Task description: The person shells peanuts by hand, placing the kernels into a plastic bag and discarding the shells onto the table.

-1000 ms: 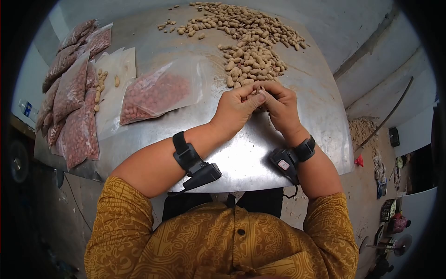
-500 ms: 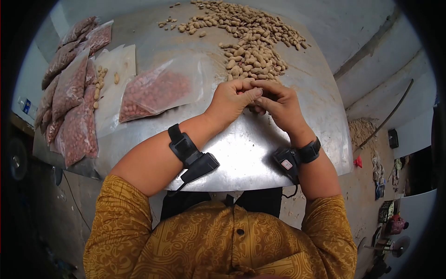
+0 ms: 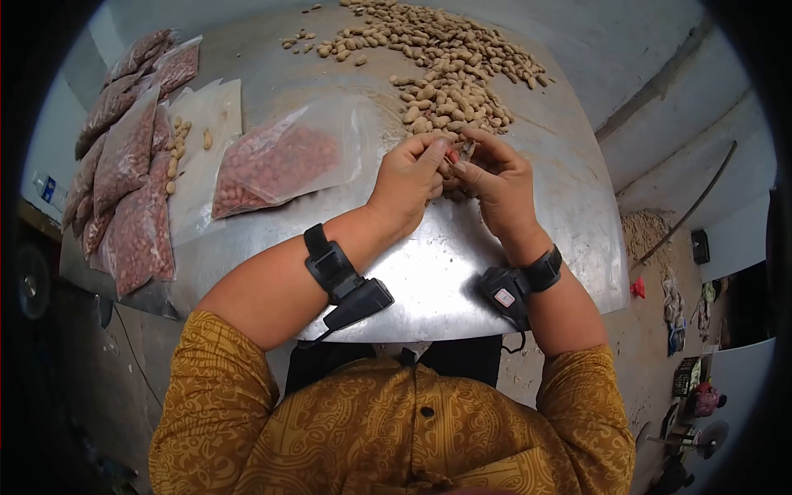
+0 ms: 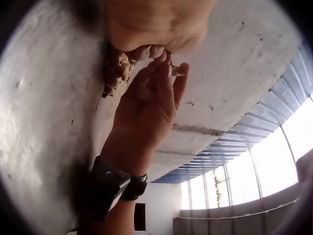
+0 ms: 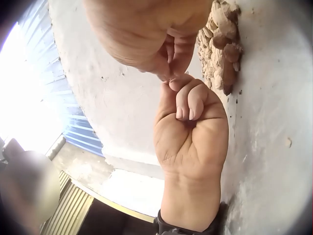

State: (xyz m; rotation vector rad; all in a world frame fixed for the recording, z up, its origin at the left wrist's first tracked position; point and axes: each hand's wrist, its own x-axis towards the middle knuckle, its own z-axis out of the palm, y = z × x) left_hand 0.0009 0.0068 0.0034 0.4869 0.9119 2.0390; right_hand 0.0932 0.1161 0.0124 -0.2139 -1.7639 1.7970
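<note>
Close together above the near edge of a peanut pile [image 3: 458, 103] are the left hand [image 3: 406, 183] and right hand [image 3: 502, 186]. A red kernel [image 3: 452, 154] shows at the left thumb and curled fingers, which pinch a peanut. Between its thumb and forefinger the right hand pinches a pale shell piece [image 3: 467, 151], seen as a small bit [image 4: 179, 72] in the left wrist view. In the right wrist view the left hand [image 5: 190, 132] has curled fingers, its thumb and fingertips meeting those of the right hand [image 5: 151, 34]. The fingers partly hide the peanut.
On the metal table [image 3: 429, 280] lies a clear bag of red kernels [image 3: 280, 161]. Several filled bags [image 3: 136, 239] are stacked at the left, beside flat empty bags [image 3: 219, 111] with a few unshelled peanuts [image 3: 173, 153] on them. A wall [image 3: 643, 49] stands at the right.
The fingertips have parted slightly; the left thumb has turned upward and the right forefinger has lifted. The red kernel and the pale shell piece now show more plainly between the hands.
</note>
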